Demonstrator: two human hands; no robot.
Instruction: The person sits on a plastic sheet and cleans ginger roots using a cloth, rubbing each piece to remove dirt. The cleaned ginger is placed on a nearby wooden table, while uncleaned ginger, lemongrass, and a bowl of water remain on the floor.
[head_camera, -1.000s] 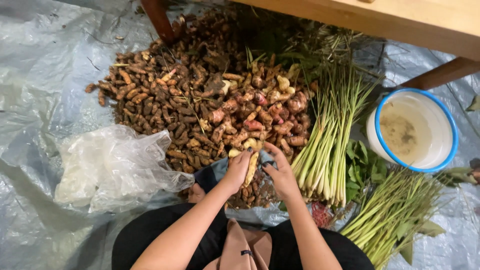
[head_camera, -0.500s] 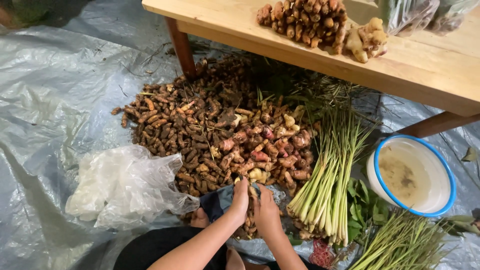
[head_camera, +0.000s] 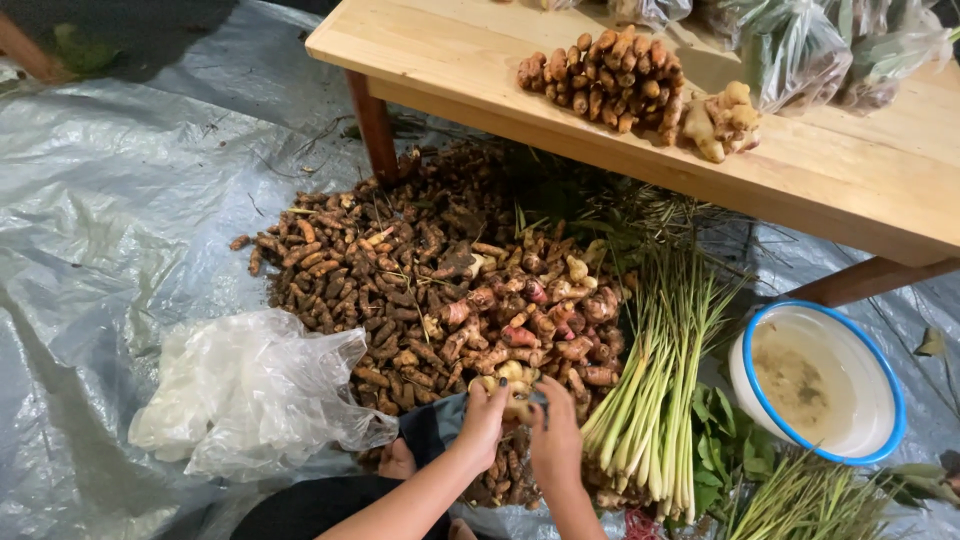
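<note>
Both hands meet low over the near edge of the root heap (head_camera: 440, 290): the left hand (head_camera: 483, 422) and right hand (head_camera: 556, 440) each have their grip closed on a pale root (head_camera: 517, 402) held between them, right above the pile. The heap lies on a grey plastic sheet (head_camera: 120, 220), likely to keep dirt off the floor. The white basin (head_camera: 880, 400) holds only a murky residue; a crumpled clear bag (head_camera: 250, 390) lies beside the heap; sorted roots (head_camera: 605, 80) sit on the table (head_camera: 800, 170)
</note>
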